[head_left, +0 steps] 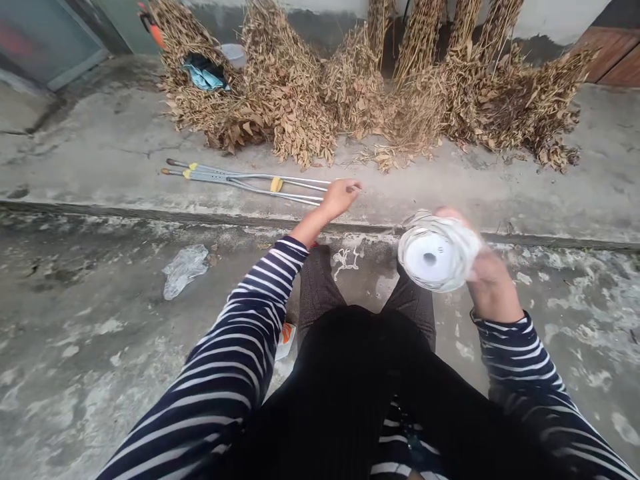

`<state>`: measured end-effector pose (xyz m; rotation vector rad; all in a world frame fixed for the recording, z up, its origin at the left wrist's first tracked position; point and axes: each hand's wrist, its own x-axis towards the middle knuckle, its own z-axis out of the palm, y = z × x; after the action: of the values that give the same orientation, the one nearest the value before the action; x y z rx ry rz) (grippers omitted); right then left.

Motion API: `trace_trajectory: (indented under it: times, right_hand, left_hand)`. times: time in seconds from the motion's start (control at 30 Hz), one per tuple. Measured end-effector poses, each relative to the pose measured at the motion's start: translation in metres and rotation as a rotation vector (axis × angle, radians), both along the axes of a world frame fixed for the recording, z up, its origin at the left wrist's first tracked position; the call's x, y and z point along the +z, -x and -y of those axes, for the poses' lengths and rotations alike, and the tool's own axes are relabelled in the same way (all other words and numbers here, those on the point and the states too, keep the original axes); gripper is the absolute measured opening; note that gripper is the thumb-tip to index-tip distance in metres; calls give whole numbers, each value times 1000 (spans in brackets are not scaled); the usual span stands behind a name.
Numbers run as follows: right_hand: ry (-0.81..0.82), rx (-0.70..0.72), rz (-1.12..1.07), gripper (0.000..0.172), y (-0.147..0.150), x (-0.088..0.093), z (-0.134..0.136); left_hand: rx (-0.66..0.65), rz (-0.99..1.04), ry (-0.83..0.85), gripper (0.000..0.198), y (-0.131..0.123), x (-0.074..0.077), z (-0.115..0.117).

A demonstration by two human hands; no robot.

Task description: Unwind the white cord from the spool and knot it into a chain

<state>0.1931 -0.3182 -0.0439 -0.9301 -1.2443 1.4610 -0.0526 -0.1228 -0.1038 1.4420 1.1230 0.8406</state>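
My right hand [487, 270] is wrapped round a white spool [433, 257] wound with pale cord or wire, out in front of my right leg; both are partly blurred. My left hand [344, 195] is over the concrete ledge beside the right end of a pair of grey metal crutches [240, 179] with yellow parts. Its fingers are curled together, and whatever they pinch is too small to make out. The crutches lie flat on the ledge, and my left hand and wrist hide their right end.
Dried plant bundles [295, 87] lean along the wall behind the ledge [125, 173]. A dark and blue cloth [206, 72] lies among them. On the lower ground are a crumpled clear plastic bag [185, 272] and an orange-and-white box [285, 340] beside my left leg.
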Motion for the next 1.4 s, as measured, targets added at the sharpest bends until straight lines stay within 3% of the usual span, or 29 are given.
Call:
trace_trajectory:
  times: [0.07, 0.2, 0.3, 0.47, 0.67, 0.93, 1.17, 1.4]
  right_hand:
    - [42, 30, -34, 95, 4, -9, -5]
    - [104, 44, -54, 88, 6, -18, -13]
    - [146, 50, -53, 84, 7, -20, -15]
    - [161, 96, -73, 81, 10, -26, -12]
    - [139, 142, -28, 84, 9, -31, -7]
    - [134, 155, -55, 85, 13, -39, -7]
    - [187, 71, -89, 86, 17, -43, -5]
    - [166, 104, -117, 85, 17, -48, -8]
  left_hand:
    - [-91, 102, 23, 18, -16, -6, 25]
    - [-376, 324, 98, 40, -25, -2, 79]
    - [-363, 359, 125, 41, -28, -4, 94]
    - [-285, 285, 53, 21, -26, -11, 92]
    - [-336, 199, 14, 11, -22, -2, 94]
    - [-510, 96, 52, 13, -15, 1, 81]
    - [-451, 6, -87, 10, -11, 1, 87]
    - [-468, 190, 131, 15, -7, -12, 73]
